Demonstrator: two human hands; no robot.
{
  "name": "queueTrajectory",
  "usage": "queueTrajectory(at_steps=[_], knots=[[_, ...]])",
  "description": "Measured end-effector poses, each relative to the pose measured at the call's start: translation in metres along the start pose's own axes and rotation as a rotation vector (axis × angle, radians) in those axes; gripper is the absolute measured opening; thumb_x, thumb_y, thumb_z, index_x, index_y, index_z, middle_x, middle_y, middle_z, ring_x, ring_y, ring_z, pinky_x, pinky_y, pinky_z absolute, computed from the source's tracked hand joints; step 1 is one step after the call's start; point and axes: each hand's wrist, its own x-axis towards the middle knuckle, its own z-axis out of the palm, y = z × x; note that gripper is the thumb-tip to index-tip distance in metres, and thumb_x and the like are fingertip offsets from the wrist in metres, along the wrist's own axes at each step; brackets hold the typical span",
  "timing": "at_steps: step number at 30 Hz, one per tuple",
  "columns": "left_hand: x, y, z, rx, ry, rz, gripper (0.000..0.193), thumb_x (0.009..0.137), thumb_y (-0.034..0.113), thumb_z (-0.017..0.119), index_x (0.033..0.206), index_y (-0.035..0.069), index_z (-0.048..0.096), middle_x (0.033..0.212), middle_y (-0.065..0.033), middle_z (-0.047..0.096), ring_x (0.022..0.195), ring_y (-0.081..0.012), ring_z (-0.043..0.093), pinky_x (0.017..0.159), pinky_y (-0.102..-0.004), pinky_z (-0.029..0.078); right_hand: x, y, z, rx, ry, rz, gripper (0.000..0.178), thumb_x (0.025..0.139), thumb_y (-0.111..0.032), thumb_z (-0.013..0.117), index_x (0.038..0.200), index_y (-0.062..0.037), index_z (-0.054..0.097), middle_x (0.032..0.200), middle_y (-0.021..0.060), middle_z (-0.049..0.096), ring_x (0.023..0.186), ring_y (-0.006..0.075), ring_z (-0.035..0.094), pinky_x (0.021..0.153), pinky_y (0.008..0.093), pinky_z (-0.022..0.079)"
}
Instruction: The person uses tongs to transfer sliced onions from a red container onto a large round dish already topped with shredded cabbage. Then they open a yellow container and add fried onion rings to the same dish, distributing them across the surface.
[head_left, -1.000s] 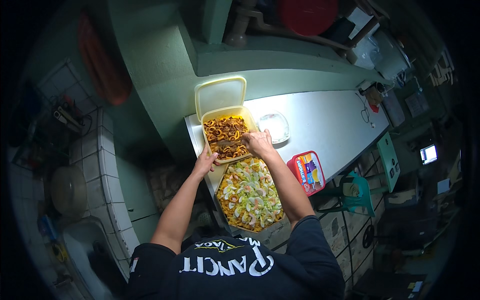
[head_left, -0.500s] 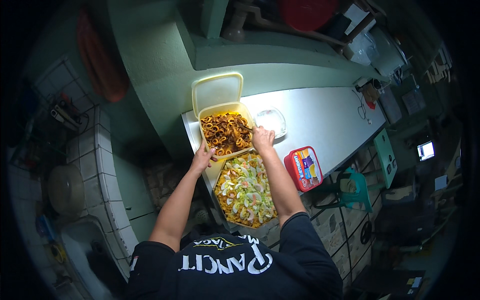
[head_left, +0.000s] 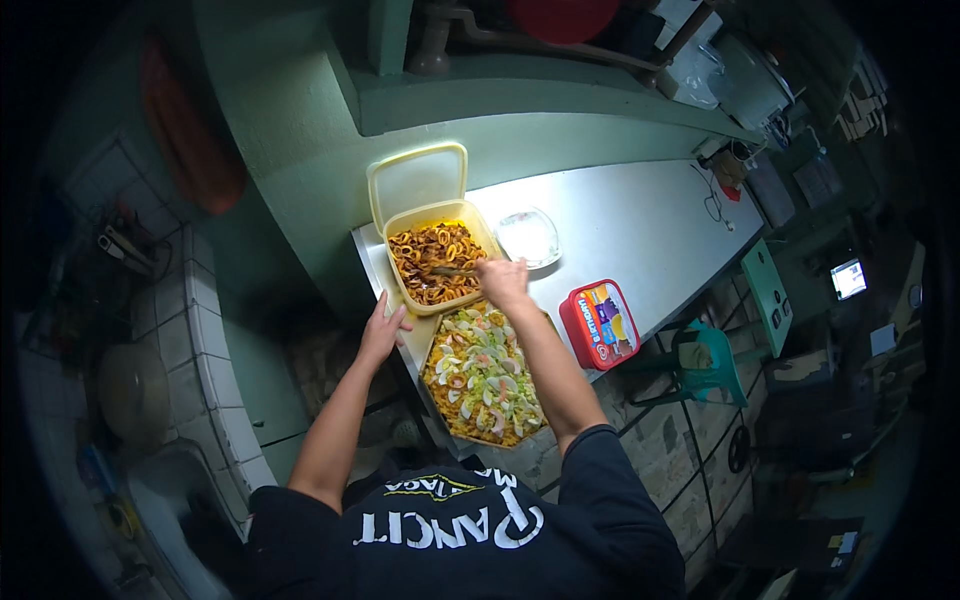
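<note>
A pale yellow plastic tub (head_left: pixel 483 226) holds squid rings (head_left: pixel 425 248) in dark sauce. In my right hand (head_left: pixel 504 283) is the handle of a spoon (head_left: pixel 452 271), its far end among the squid. My left hand (head_left: pixel 383 330) is open, fingers apart, by the tub's near left corner; whether it touches the tub I cannot tell. Just in front of the tub lies an octagonal tray of noodles (head_left: pixel 485 375), topped with egg slices and shredded greens. My right forearm passes over its right side.
The tub's lid (head_left: pixel 420 185) stands up against the wall. On the white table (head_left: pixel 640 220) are a clear-whitish square dish (head_left: pixel 528 238) and a red lidded tub (head_left: pixel 600 324). A green plastic chair (head_left: pixel 708 365) stands right of the table; a tiled counter with a sink (head_left: pixel 180 500) is at left.
My right hand has brought the spoon leftward, farther over the squid. My left fingers have spread and come off the tub's near wall. The whole view has shifted slightly.
</note>
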Motion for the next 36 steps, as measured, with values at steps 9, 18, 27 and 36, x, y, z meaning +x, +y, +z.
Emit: queueTrajectory(at_steps=[9, 18, 27, 36], knots=[[-0.174, -0.237, -0.105, 0.354, -0.035, -0.304, 0.044, 0.096, 0.027, 0.059, 0.131, 0.000, 0.055, 0.085, -0.0084, 0.068, 0.068, -0.0140, 0.062, 0.057, -0.0291, 0.050, -0.033, 0.038, -0.004, 0.086, -0.005, 0.059, 0.024, 0.096, -0.033, 0.055, 0.100, -0.0154, 0.071, 0.091, 0.0103, 0.068, 0.086, 0.0292, 0.067, 0.077, 0.0480, 0.045], [-0.270, -0.356, -0.140, 0.375, 0.050, -0.482, 0.036, 0.094, 0.028, 0.060, 0.116, 0.000, 0.066, 0.092, -0.0110, 0.070, 0.077, -0.0216, 0.065, 0.069, -0.0356, 0.050, -0.079, 0.055, 0.023, 0.202, 0.321, 0.033, 0.024, 0.097, -0.026, 0.055, 0.114, -0.0111, 0.064, 0.099, 0.0115, 0.066, 0.085, 0.0317, 0.065, 0.071, 0.0434, 0.046], [-0.248, -0.310, -0.120, 0.064, 0.186, -0.561, 0.037, 0.097, 0.025, 0.057, 0.128, 0.005, 0.058, 0.095, -0.0101, 0.069, 0.074, -0.0159, 0.063, 0.064, -0.0294, 0.049, -0.075, 0.062, 0.051, 0.230, 0.544, -0.086, 0.021, 0.094, -0.025, 0.060, 0.110, -0.0114, 0.064, 0.089, 0.0087, 0.064, 0.073, 0.0304, 0.064, 0.066, 0.0450, 0.046], [-0.254, -0.322, -0.125, 0.090, 0.209, -0.554, 0.036, 0.097, 0.024, 0.057, 0.127, 0.004, 0.059, 0.094, -0.0097, 0.069, 0.073, -0.0172, 0.063, 0.064, -0.0296, 0.051, -0.041, 0.050, 0.022, 0.209, 0.356, -0.045, 0.024, 0.097, -0.030, 0.055, 0.099, -0.0110, 0.068, 0.093, 0.0108, 0.068, 0.080, 0.0330, 0.067, 0.075, 0.0485, 0.048]])
